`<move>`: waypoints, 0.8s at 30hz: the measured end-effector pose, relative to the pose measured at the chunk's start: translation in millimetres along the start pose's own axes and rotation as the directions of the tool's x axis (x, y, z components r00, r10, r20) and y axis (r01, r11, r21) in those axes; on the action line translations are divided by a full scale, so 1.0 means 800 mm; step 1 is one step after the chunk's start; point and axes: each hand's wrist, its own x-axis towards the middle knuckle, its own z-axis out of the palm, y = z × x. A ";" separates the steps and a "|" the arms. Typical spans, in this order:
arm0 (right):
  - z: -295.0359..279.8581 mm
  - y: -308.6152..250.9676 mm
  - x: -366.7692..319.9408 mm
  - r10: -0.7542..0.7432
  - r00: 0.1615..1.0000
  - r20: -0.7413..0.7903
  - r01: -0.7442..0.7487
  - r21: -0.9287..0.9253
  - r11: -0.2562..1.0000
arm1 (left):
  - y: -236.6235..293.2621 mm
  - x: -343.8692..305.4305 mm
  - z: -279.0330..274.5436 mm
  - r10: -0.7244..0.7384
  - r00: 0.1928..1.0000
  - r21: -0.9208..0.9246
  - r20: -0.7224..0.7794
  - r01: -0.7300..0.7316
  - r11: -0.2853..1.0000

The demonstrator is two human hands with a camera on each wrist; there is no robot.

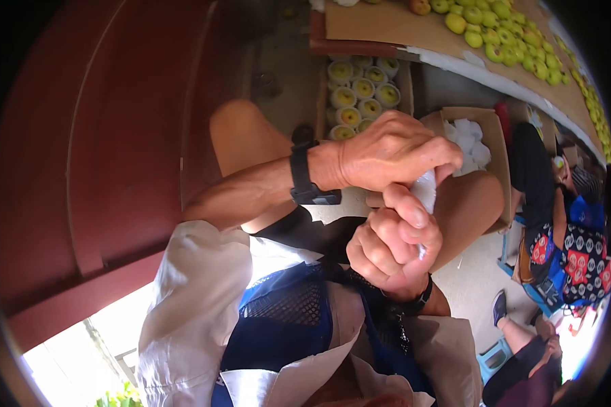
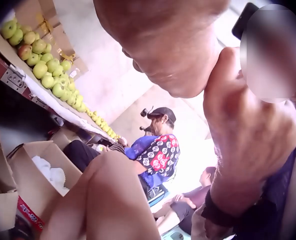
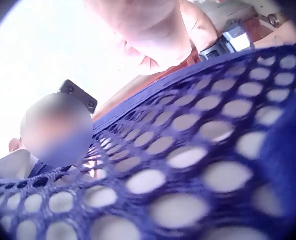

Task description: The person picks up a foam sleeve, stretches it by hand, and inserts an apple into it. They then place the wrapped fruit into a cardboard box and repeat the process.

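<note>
In the head view, my left hand (image 1: 394, 152) reaches across from the left, above my right hand (image 1: 395, 249). Between them is a narrow white foam net (image 1: 425, 192), bunched up lengthwise. The thumb and fingers of the left hand pinch its upper end. Curled fingers of the right hand grip the lower part, and a bit of white pokes out below the thumb. The left wrist view has the left hand (image 2: 163, 45) large at the top and the right hand (image 2: 253, 125) beside it; the net is hidden there. Blue mesh cloth (image 3: 183, 155) fills most of the right wrist view.
Beyond the hands stands a carton (image 1: 406, 88) of apples in white foam cups. Right of it, an open carton (image 1: 499, 180) holds white foam nets (image 1: 470, 144). Loose green apples (image 1: 502, 34) lie on a cardboard-covered table (image 1: 380, 27). Seated people (image 1: 580, 258) are at right; a dark red panel (image 1: 129, 136) stands left.
</note>
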 end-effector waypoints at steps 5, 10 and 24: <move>0.009 0.001 0.016 -0.002 0.998 0.067 -0.004 0.092 0.996 | 0.004 -0.011 0.010 -0.085 0.980 0.036 -0.179 0.093 0.995; 0.004 0.003 0.026 0.008 0.993 0.114 -0.021 0.112 0.993 | 0.008 -0.010 -0.008 -0.144 0.980 -0.049 -0.139 0.139 0.989; 0.013 0.018 0.019 -0.006 0.988 0.156 -0.009 0.100 0.995 | 0.026 0.001 -0.019 -0.112 0.987 0.028 -0.117 0.116 0.993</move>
